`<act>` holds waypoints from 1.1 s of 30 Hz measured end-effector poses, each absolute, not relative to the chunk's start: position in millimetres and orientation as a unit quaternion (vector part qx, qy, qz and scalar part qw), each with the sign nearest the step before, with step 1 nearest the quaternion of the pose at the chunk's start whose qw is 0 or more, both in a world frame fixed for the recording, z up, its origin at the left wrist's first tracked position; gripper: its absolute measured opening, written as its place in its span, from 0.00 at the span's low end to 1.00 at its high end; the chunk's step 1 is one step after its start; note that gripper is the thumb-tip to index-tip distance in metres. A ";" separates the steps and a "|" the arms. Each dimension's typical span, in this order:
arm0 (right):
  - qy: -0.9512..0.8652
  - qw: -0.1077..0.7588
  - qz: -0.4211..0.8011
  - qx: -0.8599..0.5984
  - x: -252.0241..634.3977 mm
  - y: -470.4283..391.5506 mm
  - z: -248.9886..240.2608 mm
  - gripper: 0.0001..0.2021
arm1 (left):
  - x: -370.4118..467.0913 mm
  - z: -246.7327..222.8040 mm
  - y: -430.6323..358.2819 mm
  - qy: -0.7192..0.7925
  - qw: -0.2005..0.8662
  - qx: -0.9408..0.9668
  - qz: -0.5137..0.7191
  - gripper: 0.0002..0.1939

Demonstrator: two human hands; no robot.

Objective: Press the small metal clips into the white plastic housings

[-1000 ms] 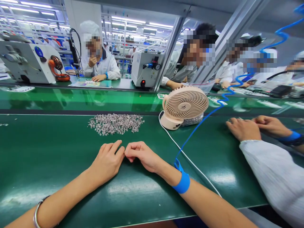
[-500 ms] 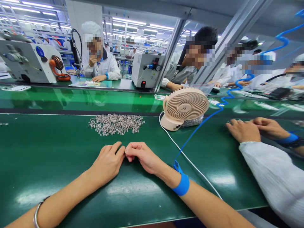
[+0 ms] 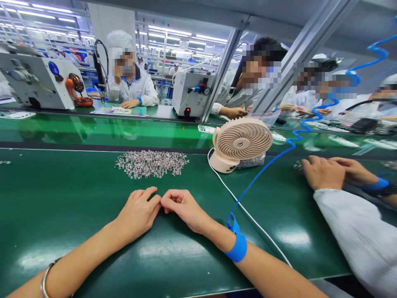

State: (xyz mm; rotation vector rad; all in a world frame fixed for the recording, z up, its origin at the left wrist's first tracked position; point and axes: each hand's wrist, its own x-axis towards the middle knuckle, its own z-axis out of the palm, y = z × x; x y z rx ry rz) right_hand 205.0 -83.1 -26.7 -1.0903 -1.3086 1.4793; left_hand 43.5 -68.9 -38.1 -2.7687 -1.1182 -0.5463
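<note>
My left hand (image 3: pixel 138 212) and my right hand (image 3: pixel 182 207) meet at the fingertips above the green work surface (image 3: pixel 93 198). The fingers of both are bent and pinched together; whatever lies between them is too small or hidden to make out. A blue strap (image 3: pixel 237 247) circles my right wrist, and a coiled blue cord (image 3: pixel 263 167) runs up from it. Just beyond my hands lies a loose pile of small metallic parts (image 3: pixel 151 163).
A beige fan (image 3: pixel 242 142) stands behind my right hand, its white cable (image 3: pixel 248 213) crossing the surface. At the right, a co-worker's hands (image 3: pixel 325 173) handle small parts. Across the green belt (image 3: pixel 155 131) are machines and seated people.
My hands stay joined and sit slightly lower and further left in the picture. The neighbouring co-worker's hands have shifted a little right, uncovering a few small parts.
</note>
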 end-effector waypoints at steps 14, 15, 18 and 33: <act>-0.583 0.428 0.523 -0.451 205.5 -80.5 -34.6 0.10 | 45.4 -35.5 -65.3 -0.396 -0.123 -0.885 -0.212 0.15; -0.584 0.425 0.525 -0.451 205.6 -80.3 -34.7 0.11 | 45.6 -34.3 -65.0 -0.396 -0.131 -0.883 -0.214 0.15; -0.589 0.418 0.525 -0.451 205.7 -80.2 -35.1 0.11 | 46.0 -30.6 -64.3 -0.397 -0.146 -0.879 -0.222 0.16; -0.641 0.379 0.490 -0.454 206.2 -81.6 -38.7 0.09 | 44.9 -29.8 -64.2 -0.422 -0.170 -0.856 -0.245 0.13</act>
